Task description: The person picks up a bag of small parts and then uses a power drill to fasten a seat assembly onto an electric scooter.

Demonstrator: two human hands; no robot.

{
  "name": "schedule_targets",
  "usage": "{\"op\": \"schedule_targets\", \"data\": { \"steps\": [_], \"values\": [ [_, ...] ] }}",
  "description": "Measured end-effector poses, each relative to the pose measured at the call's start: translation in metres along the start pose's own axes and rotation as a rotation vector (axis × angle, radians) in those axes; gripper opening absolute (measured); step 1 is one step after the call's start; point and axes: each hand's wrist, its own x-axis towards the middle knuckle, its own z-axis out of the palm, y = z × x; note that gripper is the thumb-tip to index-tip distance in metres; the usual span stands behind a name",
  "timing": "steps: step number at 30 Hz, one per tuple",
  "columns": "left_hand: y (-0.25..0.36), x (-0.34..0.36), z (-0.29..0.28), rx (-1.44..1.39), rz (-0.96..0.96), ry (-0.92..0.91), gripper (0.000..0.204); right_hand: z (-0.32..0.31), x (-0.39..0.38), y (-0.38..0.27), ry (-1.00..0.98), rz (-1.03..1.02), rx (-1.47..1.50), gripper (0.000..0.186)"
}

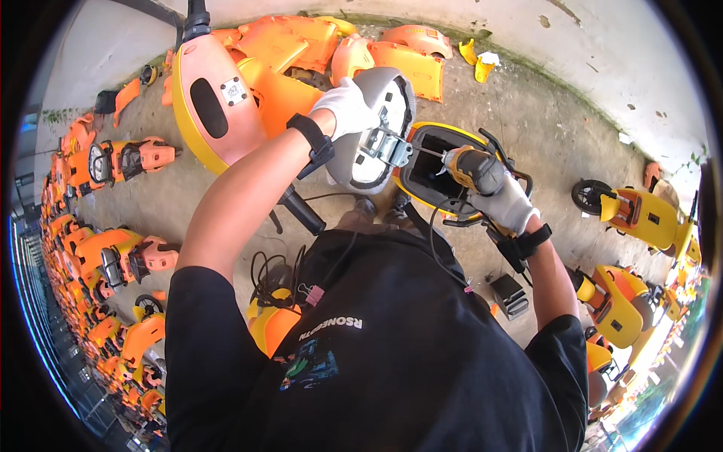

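Note:
My left hand [348, 108], in a white glove, grips the edge of a raised scooter seat [361, 175] with its grey underside showing. My right hand [506, 203], also gloved, is wrapped round a power drill [476, 169]. The drill's long thin bit points left at a metal hinge bracket [389, 148] on the seat's underside; its tip appears at the bracket, though I cannot tell whether it sits in a screw. Below the hinge lies the dark storage bucket [440, 143] of the yellow scooter. The scooter's pinkish-orange front panel [207, 105] stands at the left.
Loose orange body panels [407, 68] are heaped along the wall. Many scooters stand at the left, including an orange one [113, 162]; a yellow scooter [640, 218] stands at the right. Black cables [271, 279] hang near my body. A dark box [510, 295] lies on the ground.

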Motion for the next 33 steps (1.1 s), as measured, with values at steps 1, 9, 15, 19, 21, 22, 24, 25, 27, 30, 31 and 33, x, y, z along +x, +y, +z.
{"op": "schedule_targets", "data": {
  "steps": [1,9,15,19,21,22,24,25,27,30,31,33],
  "values": [
    [-0.001,-0.002,0.000,-0.004,0.018,-0.004,0.083,0.000,0.002,-0.003,-0.004,-0.002,-0.004,0.028],
    [-0.004,0.002,0.002,0.029,0.007,0.010,0.085,-0.002,0.012,-0.031,-0.096,0.084,-0.118,0.031],
    [-0.004,0.001,0.003,0.034,0.007,0.022,0.084,-0.007,0.018,-0.043,-0.165,0.147,-0.221,0.028],
    [-0.002,0.003,0.006,0.017,-0.012,-0.004,0.087,-0.010,0.023,-0.052,-0.159,0.095,-0.196,0.028],
    [0.004,0.003,0.006,-0.032,-0.015,-0.035,0.087,-0.014,0.027,-0.056,-0.209,0.084,-0.263,0.028],
    [0.001,0.003,0.008,-0.051,-0.026,-0.034,0.086,-0.016,0.030,-0.065,-0.241,0.058,-0.293,0.029],
    [-0.007,0.009,0.018,-0.055,-0.045,-0.016,0.085,-0.017,0.036,-0.089,-0.270,0.049,-0.386,0.030],
    [-0.006,0.009,0.019,-0.061,-0.048,-0.007,0.085,-0.017,0.038,-0.093,-0.291,0.057,-0.482,0.030],
    [-0.004,0.005,0.021,-0.003,-0.039,0.005,0.085,-0.016,0.048,-0.094,-0.308,0.028,-0.551,0.032],
    [0.003,0.001,0.023,0.002,-0.081,0.007,0.085,-0.019,0.061,-0.094,-0.325,0.067,-0.611,0.032],
    [0.002,-0.001,0.025,0.022,-0.066,0.031,0.085,-0.018,0.064,-0.095,-0.328,0.065,-0.626,0.032],
    [-0.001,-0.001,0.028,0.044,-0.048,0.055,0.085,-0.018,0.070,-0.098,-0.330,0.066,-0.638,0.031]
  ]
}}
